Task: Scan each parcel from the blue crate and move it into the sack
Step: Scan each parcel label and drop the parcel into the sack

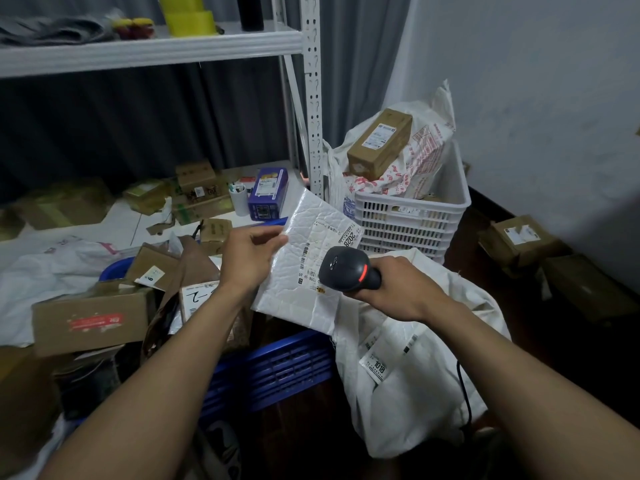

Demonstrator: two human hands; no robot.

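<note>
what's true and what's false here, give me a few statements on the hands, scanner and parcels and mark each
1. The left hand holds a white mailer. True.
2. The right hand holds a tape roll. False: it holds a black scanner.
3. The scanner shows a red light. True.
4. The white crate is empty. False: a bag and a brown box are in it.
5. The mailer lies in the sack. False: it is held up outside it.

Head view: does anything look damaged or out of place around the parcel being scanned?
The white mailer in the left hand is creased and crumpled, though not visibly torn. Behind it, a brown box perches tilted on a printed bag in the white crate. Two cardboard boxes lie on the floor by the wall.
</note>
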